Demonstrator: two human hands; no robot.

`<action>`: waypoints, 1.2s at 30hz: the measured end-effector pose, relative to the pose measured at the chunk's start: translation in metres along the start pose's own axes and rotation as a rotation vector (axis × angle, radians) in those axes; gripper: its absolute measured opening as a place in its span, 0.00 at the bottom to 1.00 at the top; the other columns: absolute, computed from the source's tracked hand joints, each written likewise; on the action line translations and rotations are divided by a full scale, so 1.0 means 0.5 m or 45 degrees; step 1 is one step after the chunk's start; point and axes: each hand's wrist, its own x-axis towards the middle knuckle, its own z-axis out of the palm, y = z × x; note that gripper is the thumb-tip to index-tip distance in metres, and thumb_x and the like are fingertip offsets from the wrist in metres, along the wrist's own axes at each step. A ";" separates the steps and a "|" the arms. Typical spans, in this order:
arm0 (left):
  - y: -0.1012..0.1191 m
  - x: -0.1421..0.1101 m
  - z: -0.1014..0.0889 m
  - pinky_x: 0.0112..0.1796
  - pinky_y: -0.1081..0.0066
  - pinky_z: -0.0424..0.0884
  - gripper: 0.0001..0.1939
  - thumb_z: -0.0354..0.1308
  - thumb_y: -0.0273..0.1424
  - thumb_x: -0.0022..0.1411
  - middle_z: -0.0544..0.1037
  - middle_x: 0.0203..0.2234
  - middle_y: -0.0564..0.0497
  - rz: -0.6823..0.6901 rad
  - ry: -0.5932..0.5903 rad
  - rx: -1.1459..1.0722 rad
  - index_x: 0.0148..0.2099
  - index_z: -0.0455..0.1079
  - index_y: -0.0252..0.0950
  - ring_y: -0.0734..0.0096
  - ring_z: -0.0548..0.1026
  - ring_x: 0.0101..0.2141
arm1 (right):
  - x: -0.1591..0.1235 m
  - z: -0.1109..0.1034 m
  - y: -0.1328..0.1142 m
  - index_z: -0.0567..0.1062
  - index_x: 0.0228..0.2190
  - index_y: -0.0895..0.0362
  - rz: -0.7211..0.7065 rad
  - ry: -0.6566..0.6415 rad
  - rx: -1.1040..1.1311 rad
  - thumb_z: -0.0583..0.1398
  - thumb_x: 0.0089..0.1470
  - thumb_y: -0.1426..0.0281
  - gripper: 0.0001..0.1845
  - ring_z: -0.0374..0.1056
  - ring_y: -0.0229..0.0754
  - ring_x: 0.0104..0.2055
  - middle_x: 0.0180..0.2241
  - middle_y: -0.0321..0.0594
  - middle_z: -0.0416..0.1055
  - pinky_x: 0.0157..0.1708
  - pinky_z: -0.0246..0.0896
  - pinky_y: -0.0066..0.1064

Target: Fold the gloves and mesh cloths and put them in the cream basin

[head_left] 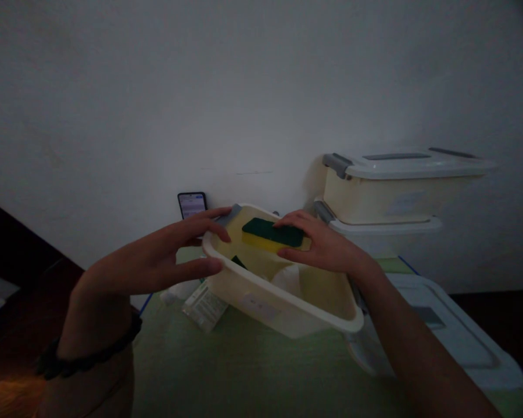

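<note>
A cream plastic storage box [261,310] without its lid is tilted above the green table. My left hand [169,249] grips its left rim, thumb outside and fingers over the grey latch [229,215]. My right hand [316,241] holds a sponge [272,232], dark green on top and yellow below, between thumb and fingers over the box opening. Inside the box lie a white rounded item [287,281] and a small dark green piece [239,262], both partly hidden by the front wall.
Lidded boxes [401,197] are stacked at the right against the wall. A pale lid [457,331] with a grey inset lies at the table's right. A clear printed packet [206,307] rests on the green tabletop [244,371]. A phone [192,204] leans by the wall.
</note>
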 end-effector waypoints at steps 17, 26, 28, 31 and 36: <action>-0.016 0.032 0.021 0.19 0.77 0.67 0.27 0.52 0.34 0.59 0.72 0.22 0.53 -0.583 0.138 -0.606 0.60 0.54 0.39 0.73 0.71 0.19 | -0.002 -0.009 -0.045 0.69 0.49 0.59 -0.018 -0.321 -0.065 0.59 0.44 0.73 0.26 0.65 0.46 0.51 0.50 0.47 0.70 0.53 0.57 0.38; 0.000 0.040 0.039 0.34 0.71 0.75 0.24 0.55 0.42 0.57 0.74 0.49 0.48 -0.518 0.160 -0.411 0.55 0.67 0.43 0.56 0.73 0.47 | -0.008 0.004 -0.057 0.69 0.51 0.58 -0.020 -0.462 -0.166 0.64 0.45 0.69 0.29 0.62 0.48 0.54 0.53 0.47 0.66 0.56 0.54 0.39; 0.011 0.040 0.037 0.29 0.72 0.74 0.27 0.57 0.40 0.54 0.78 0.42 0.48 -0.563 0.127 -0.413 0.56 0.66 0.43 0.58 0.76 0.40 | -0.009 0.005 -0.058 0.70 0.51 0.59 0.035 -0.452 -0.192 0.65 0.44 0.68 0.30 0.63 0.50 0.54 0.53 0.48 0.67 0.55 0.56 0.40; 0.020 0.041 0.033 0.22 0.74 0.72 0.26 0.56 0.36 0.53 0.79 0.32 0.50 -0.558 0.081 -0.481 0.56 0.67 0.42 0.62 0.78 0.31 | -0.010 0.001 -0.063 0.70 0.50 0.58 0.086 -0.426 -0.181 0.65 0.45 0.67 0.29 0.64 0.50 0.52 0.51 0.48 0.67 0.54 0.58 0.41; 0.023 0.048 0.034 0.23 0.75 0.72 0.24 0.54 0.31 0.51 0.79 0.31 0.49 -0.537 0.147 -0.602 0.53 0.69 0.40 0.62 0.78 0.32 | -0.003 0.007 -0.075 0.68 0.51 0.58 -0.056 -0.333 -0.065 0.61 0.51 0.69 0.24 0.63 0.45 0.54 0.55 0.47 0.64 0.56 0.55 0.38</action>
